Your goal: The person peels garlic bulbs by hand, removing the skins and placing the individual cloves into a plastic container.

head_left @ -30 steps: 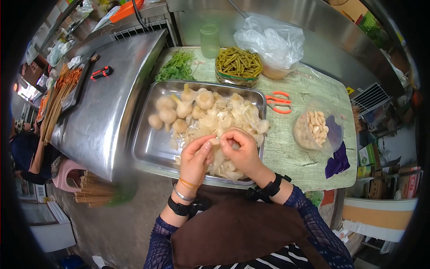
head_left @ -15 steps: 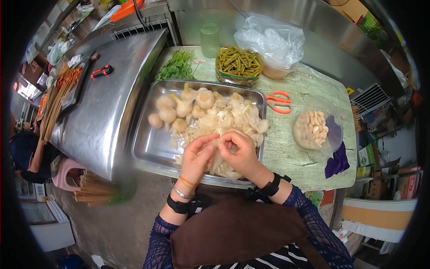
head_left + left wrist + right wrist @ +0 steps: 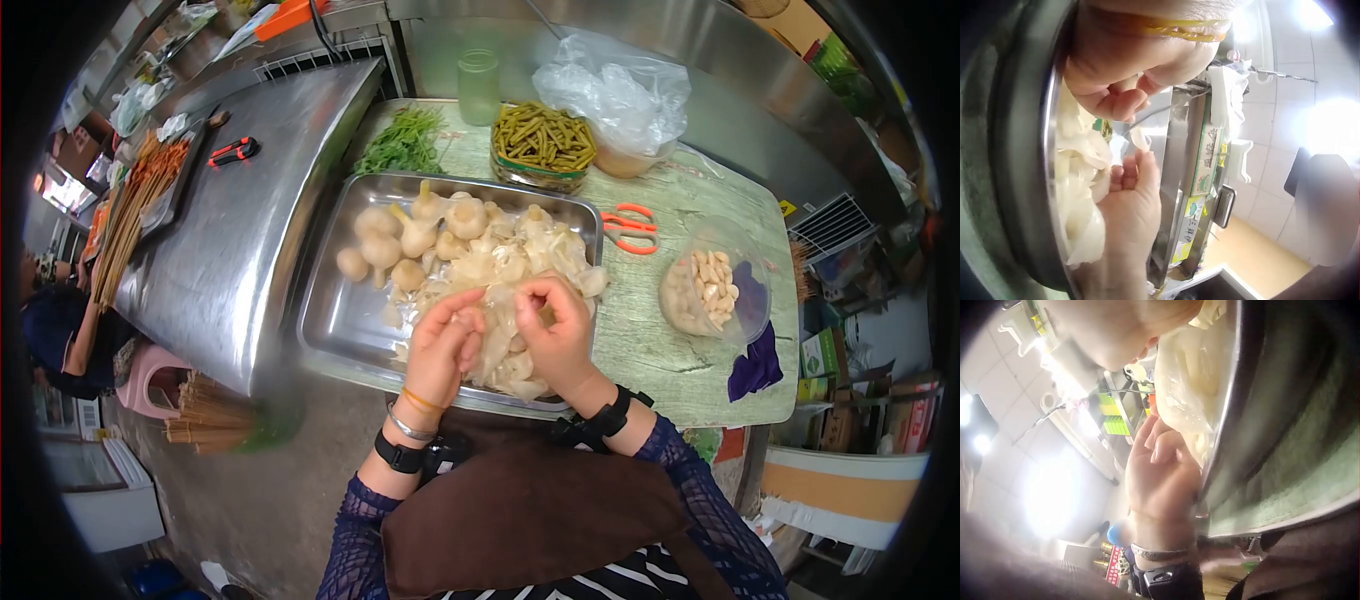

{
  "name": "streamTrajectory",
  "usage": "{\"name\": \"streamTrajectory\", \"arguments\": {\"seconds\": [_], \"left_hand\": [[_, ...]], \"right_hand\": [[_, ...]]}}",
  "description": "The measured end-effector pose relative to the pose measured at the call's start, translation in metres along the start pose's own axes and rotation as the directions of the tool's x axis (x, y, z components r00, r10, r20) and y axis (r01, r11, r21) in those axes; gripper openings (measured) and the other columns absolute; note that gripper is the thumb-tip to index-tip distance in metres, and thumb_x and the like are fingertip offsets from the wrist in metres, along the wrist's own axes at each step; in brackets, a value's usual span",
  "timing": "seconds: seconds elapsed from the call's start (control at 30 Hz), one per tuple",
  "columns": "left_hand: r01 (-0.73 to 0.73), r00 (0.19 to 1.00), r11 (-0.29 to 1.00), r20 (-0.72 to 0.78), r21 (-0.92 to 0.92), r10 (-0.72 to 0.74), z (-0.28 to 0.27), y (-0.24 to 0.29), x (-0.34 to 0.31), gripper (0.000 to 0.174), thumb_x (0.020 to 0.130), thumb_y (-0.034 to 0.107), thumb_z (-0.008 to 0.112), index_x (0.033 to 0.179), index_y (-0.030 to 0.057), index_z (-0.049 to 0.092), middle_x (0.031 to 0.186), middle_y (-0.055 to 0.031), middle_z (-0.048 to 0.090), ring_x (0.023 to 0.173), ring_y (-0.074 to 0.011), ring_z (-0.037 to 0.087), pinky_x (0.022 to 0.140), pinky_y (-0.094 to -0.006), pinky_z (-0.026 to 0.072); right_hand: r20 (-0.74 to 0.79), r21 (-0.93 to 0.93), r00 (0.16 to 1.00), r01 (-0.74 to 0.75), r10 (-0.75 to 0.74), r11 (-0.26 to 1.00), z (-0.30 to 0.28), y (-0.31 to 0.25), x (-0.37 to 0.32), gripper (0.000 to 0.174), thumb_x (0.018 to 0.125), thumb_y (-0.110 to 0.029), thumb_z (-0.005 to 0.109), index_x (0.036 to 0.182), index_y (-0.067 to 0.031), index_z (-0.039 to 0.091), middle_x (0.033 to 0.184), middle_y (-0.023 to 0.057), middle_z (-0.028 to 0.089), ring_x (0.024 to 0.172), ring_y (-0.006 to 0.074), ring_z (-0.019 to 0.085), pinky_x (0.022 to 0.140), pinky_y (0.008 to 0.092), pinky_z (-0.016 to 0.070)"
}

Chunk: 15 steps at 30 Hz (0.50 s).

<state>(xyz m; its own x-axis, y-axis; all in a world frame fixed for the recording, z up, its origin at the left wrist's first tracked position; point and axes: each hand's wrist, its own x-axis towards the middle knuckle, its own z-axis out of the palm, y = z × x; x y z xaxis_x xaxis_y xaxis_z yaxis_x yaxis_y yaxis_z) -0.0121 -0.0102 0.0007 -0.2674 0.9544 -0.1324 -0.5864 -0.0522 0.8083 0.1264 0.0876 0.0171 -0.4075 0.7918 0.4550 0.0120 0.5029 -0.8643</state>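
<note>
Both hands are over a steel tray (image 3: 335, 318) of whole garlic bulbs (image 3: 418, 235) and a heap of pale garlic skins (image 3: 495, 265). My left hand (image 3: 437, 345), its lower fingers curled and index finger reaching forward, holds what looks like a garlic clove (image 3: 1125, 84), mostly hidden by the fingers. Just to its right, my right hand (image 3: 560, 335) pinches a thin, curved piece of garlic skin (image 3: 1141, 139) between thumb and index finger. The fingertips of the two hands are a little apart, above the skins.
Right of the tray are orange-handled scissors (image 3: 630, 229) and a clear tub (image 3: 690, 325) of peeled cloves, with purple cloth (image 3: 755, 365) beside it. Behind are green herbs (image 3: 403, 142), cut green beans (image 3: 543, 138), a glass jar (image 3: 478, 88) and a plastic bag (image 3: 620, 100).
The hands, together at the fingertips a second ago, have drawn apart slightly. The right hand has moved a little right and up, with the piece of skin in its fingers.
</note>
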Motion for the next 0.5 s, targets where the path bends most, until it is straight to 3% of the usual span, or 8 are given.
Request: {"name": "streamTrajectory", "arguments": {"seconds": [0.07,0.17,0.2,0.3,0.4,0.5], "left_hand": [[0.021,0.999,0.991,0.039,-0.134,-0.015,-0.008,0.007,-0.001,0.039,0.104,0.026,0.042,0.129,-0.0005,0.052,0.101,-0.0063,0.062,0.066,-0.0093,0.052,0.054,-0.0204,0.0427],[0.038,0.993,0.942,-0.092,-0.332,-0.072,0.000,0.019,0.000,0.047,0.105,0.035,0.038,0.132,-0.0019,0.049,0.113,-0.0116,0.063,0.084,-0.0154,0.063,0.070,-0.0257,0.0538],[0.034,0.999,0.924,0.042,-0.381,-0.020,-0.006,0.023,0.002,0.053,0.105,0.039,0.033,0.134,-0.0031,0.047,0.122,-0.0162,0.060,0.109,-0.0234,0.061,0.091,-0.0363,0.0535],[0.042,0.999,0.906,0.000,-0.422,-0.047,0.000,0.027,0.001,0.055,0.105,0.040,0.030,0.135,-0.0029,0.046,0.131,-0.0193,0.055,0.119,-0.0271,0.056,0.100,-0.0396,0.0479],[0.079,0.992,0.867,0.128,-0.492,-0.017,-0.001,0.023,0.002,0.056,0.105,0.042,0.029,0.136,-0.0022,0.045,0.136,-0.0210,0.051,0.124,-0.0294,0.051,0.106,-0.0414,0.0419],[0.077,0.993,0.932,0.108,-0.354,-0.041,0.018,0.025,-0.002,0.058,0.105,0.044,0.029,0.141,0.0005,0.039,0.139,-0.0219,0.048,0.125,-0.0298,0.051,0.107,-0.0403,0.0401]], "right_hand": [[-0.015,-0.145,0.992,0.123,-0.127,0.982,-0.002,-0.002,0.005,0.020,0.078,-0.005,0.071,0.097,-0.0022,0.064,0.087,0.0066,0.059,0.078,0.0211,0.057,0.070,0.0318,0.0468],[-0.036,-0.245,0.973,0.214,-0.230,0.946,0.002,-0.010,0.008,0.030,0.076,-0.006,0.073,0.105,-0.0043,0.066,0.094,0.0065,0.060,0.084,0.0237,0.057,0.075,0.0338,0.0470],[-0.044,-0.258,0.967,0.234,-0.253,0.938,0.004,-0.012,0.009,0.033,0.075,-0.007,0.073,0.108,-0.0051,0.067,0.097,0.0066,0.060,0.086,0.0245,0.057,0.077,0.0343,0.0471],[0.145,-0.286,0.947,0.319,-0.288,0.904,-0.003,-0.010,0.003,0.033,0.074,-0.007,0.074,0.106,-0.0064,0.067,0.104,0.0082,0.059,0.086,0.0254,0.058,0.076,0.0345,0.0494],[0.264,-0.141,0.885,0.427,-0.382,0.893,0.006,-0.025,0.005,0.032,0.072,-0.009,0.075,0.103,-0.0071,0.067,0.109,0.0086,0.059,0.088,0.0257,0.060,0.074,0.0350,0.0515],[0.369,-0.167,0.870,0.408,-0.327,0.898,0.007,-0.030,0.003,0.029,0.072,-0.009,0.075,0.100,-0.0082,0.066,0.111,0.0076,0.058,0.089,0.0257,0.061,0.071,0.0350,0.0523]]}}
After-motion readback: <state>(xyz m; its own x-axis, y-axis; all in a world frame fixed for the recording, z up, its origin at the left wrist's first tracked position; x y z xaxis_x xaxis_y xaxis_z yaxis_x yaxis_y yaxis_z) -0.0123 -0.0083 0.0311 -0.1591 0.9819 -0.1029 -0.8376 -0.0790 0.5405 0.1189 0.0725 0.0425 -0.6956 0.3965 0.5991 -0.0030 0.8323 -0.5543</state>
